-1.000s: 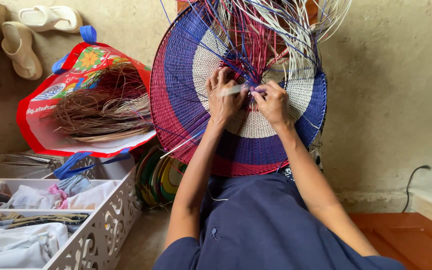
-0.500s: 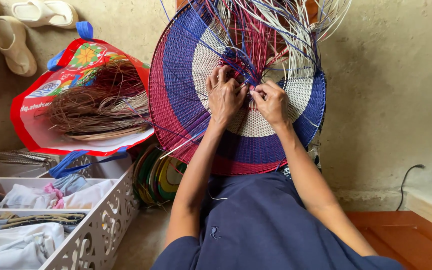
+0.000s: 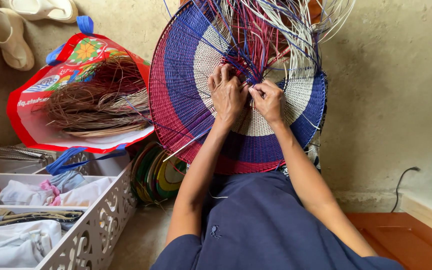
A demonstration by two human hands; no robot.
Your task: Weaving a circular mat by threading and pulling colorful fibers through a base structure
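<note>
Since a second ago both of my hands have slid a little left and closer together on the round woven mat (image 3: 186, 100), which stands on my lap against the wall. From my head camera, my left hand (image 3: 227, 95) lies with fingers curled narrow over the weave, and my right hand (image 3: 268, 100) is pinched shut on the loose strands (image 3: 256, 40) just beside it. At my left sit a red bag (image 3: 31, 115) of dry fibres and a white tray (image 3: 91, 240) of cloths.

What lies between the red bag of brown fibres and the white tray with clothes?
In the head view, the bag's blue strap hangs between the red bag and the white tray. Behind it lies a flat, pale thing, too unclear to name.
</note>
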